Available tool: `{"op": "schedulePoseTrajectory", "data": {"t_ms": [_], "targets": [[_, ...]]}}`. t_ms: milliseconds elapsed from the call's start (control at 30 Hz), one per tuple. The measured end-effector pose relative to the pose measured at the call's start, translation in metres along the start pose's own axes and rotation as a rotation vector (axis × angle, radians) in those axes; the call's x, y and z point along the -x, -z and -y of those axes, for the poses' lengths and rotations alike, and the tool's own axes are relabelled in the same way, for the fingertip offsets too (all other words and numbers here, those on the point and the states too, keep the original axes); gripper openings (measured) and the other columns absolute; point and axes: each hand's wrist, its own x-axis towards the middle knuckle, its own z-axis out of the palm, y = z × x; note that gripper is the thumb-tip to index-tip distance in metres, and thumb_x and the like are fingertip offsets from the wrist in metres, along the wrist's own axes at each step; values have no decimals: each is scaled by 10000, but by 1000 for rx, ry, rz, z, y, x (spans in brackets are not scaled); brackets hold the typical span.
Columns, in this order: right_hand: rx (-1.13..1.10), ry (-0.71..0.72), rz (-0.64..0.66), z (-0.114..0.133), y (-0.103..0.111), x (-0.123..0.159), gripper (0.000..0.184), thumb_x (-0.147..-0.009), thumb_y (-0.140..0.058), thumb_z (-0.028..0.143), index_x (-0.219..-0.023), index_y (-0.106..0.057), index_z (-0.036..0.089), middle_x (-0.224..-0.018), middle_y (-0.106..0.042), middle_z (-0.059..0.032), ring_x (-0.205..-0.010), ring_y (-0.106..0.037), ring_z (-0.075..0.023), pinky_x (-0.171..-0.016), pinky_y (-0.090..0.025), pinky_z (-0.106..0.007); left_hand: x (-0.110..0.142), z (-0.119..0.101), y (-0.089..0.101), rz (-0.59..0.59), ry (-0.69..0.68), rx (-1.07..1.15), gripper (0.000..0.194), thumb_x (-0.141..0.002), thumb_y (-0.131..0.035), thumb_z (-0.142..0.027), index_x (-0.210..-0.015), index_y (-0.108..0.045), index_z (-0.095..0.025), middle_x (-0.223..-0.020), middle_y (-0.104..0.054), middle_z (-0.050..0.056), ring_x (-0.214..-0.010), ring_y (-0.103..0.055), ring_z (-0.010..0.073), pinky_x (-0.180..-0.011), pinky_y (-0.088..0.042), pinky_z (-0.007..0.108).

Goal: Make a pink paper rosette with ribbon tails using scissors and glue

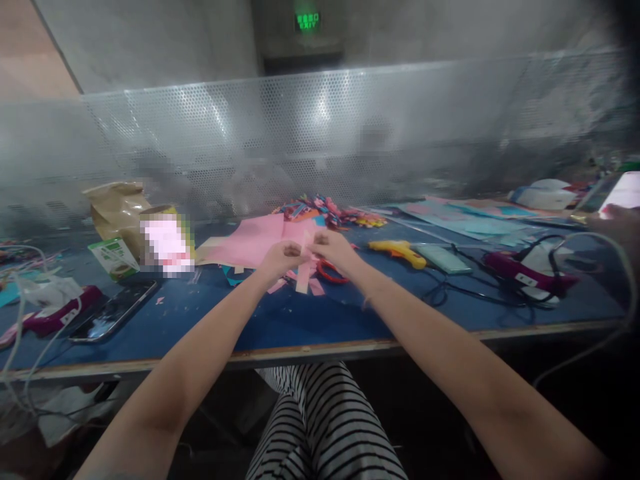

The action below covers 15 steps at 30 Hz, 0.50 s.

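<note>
Both my arms reach out over a blue table point(280, 320). My left hand point(281, 257) and my right hand point(333, 248) meet at the middle, fingers curled, pinching a narrow pink paper strip point(303, 277) between them. The strip hangs down from the fingers toward the table. More pink strips point(316, 287) lie under the hands. A large pink paper sheet point(253, 241) lies just behind my left hand. Red-handled scissors point(331, 272) rest on the table beneath my right hand.
A yellow glue gun point(399, 251) and a green phone point(443, 259) lie right of the hands, a purple glue gun point(530, 275) with cables farther right. A black phone point(114, 319), a paper bag point(120, 210) and cables sit left. Colourful paper scraps point(327, 210) lie behind. Another person's hand point(617, 223) holds a phone at far right.
</note>
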Motion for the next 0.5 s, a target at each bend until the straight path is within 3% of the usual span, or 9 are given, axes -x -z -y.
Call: {"op": "schedulePoseTrajectory", "data": {"t_ms": [133,333,400,500], "targets": [[-2,-7,8,-4,0,0,196,-534,-605,239,-608,-444,156,-552,-464,47,-502,-446,-59,-520,-403,-216,-1,1,-1,-20,-18,-30,261,-537,-690,-303,-619,-511,-131,-512,-500,-40,-480,-450,58,-491,-373,200],[43,-52,91,-3,8,-5,233,-540,-640,319,-618,-494,155,-546,-505,25,-508,-479,-81,-497,-413,-212,-3,7,-4,33,126,84,338,-450,-745,-291,-625,-505,-130,-503,-495,-42,-458,-463,63,-476,-391,211],[48,-78,50,0,24,-12,250,-611,-576,393,-610,-509,153,-569,-536,-4,-516,-498,-92,-497,-419,-221,0,6,-5,145,156,94,338,-443,-750,-290,-619,-514,-126,-515,-508,-33,-457,-463,62,-465,-380,206],[237,-48,-209,2,69,-22,242,-689,-470,380,-596,-513,161,-561,-538,-19,-524,-507,-112,-509,-417,-240,5,1,-7,400,147,-4,299,-471,-738,-291,-633,-541,-134,-517,-518,-26,-469,-470,74,-457,-367,203]]}}
